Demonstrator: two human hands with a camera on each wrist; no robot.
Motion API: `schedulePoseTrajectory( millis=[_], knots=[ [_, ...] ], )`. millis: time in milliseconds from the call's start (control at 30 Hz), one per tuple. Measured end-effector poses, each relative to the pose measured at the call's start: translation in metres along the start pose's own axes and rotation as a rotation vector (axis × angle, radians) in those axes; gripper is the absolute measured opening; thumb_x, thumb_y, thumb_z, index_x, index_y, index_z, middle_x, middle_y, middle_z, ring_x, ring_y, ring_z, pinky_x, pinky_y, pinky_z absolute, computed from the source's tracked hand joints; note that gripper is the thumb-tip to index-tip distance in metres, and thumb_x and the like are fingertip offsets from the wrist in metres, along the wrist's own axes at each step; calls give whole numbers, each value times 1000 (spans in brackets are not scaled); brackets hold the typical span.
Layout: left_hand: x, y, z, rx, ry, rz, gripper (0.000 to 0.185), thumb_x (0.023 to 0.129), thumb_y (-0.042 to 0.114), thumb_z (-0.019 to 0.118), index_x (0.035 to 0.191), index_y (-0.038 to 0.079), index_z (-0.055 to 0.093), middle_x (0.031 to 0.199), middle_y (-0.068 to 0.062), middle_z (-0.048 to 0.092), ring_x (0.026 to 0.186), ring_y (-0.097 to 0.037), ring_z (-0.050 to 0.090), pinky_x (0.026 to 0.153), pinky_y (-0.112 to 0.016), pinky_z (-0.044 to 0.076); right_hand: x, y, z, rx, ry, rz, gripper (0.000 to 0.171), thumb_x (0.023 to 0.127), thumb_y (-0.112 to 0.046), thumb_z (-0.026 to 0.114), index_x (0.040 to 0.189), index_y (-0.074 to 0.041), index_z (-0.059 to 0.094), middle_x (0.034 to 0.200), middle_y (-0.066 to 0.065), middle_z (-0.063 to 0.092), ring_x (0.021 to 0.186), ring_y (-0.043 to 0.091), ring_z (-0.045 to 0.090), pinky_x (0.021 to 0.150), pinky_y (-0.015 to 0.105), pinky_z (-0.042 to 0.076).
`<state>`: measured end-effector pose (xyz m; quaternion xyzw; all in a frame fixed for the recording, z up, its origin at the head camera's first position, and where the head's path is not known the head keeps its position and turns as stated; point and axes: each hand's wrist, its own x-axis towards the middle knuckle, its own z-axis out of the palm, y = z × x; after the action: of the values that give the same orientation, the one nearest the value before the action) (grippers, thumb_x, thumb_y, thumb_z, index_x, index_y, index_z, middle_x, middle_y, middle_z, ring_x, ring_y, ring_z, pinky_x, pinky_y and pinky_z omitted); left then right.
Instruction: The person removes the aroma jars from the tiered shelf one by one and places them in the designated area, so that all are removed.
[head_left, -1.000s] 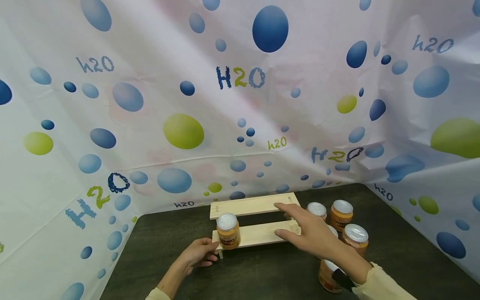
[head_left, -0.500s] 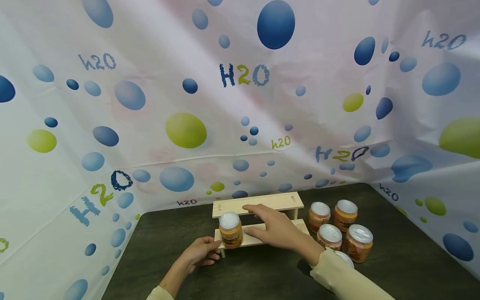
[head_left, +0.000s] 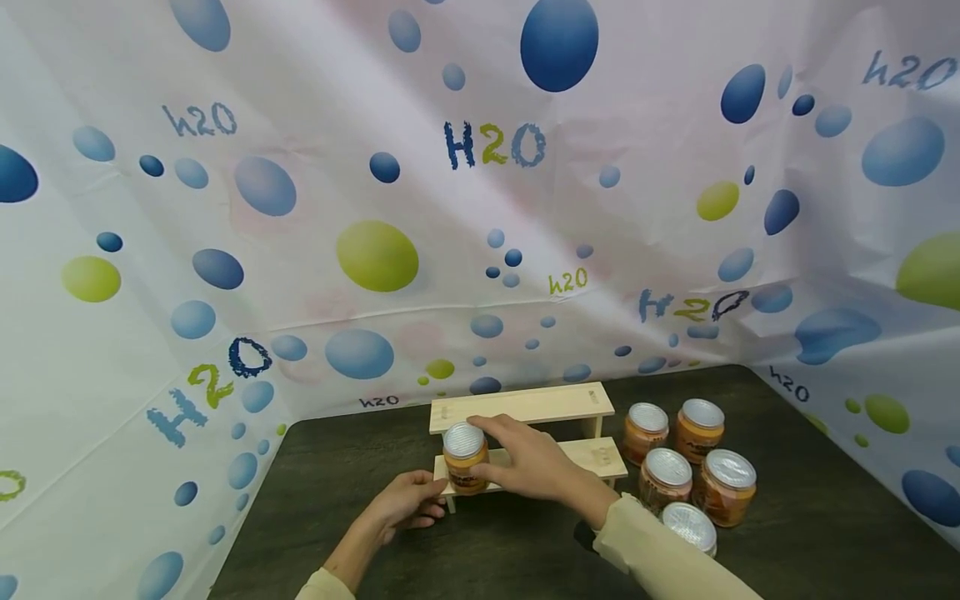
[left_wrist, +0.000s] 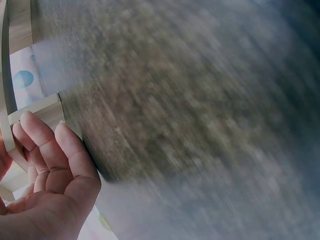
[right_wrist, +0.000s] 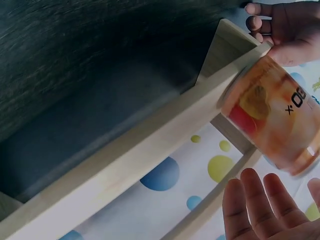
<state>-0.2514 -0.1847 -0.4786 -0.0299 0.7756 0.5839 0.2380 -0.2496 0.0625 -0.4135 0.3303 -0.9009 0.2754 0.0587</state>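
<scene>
Now the right hand [head_left: 528,467] has reached the jar [head_left: 464,457].

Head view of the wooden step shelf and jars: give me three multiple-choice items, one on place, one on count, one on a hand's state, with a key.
1. Where does the jar nearest the hands stand?
A. upper step
B. left end of the lower step
C. on the tabletop

2. How many jars stand on the tabletop right of the shelf?
A. three
B. five
C. seven

3. What does the left hand do?
A. grips the shelf's left end
B. lifts a jar
C. lies flat on the table

Key: B, the jar sits on the lower step of the wooden shelf; B, five silver lids in the jar cluster; A, the left hand curls round the shelf end.
</scene>
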Motion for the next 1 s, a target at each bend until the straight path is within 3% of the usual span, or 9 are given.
schedulePoseTrajectory(
  millis=[533,1000],
  knots=[
    [-2,4,1,-3,-24,10,40,89,42,55,106,6,55,90,-4,62,73,-11,62,69,-29,54,4,1,14,38,-16,10,63,84,-56,55,139,-39,31,121,-5,51,102,17,58,75,34,49],
    [-1,0,0,-9,-25,17,41,89,43,56,108,6,55,89,-3,62,72,-10,63,68,-28,54,10,0,25,28,28,6,63,83,-58,56,138,-38,33,116,-7,52,96,8,56,74,29,49]
  ],
)
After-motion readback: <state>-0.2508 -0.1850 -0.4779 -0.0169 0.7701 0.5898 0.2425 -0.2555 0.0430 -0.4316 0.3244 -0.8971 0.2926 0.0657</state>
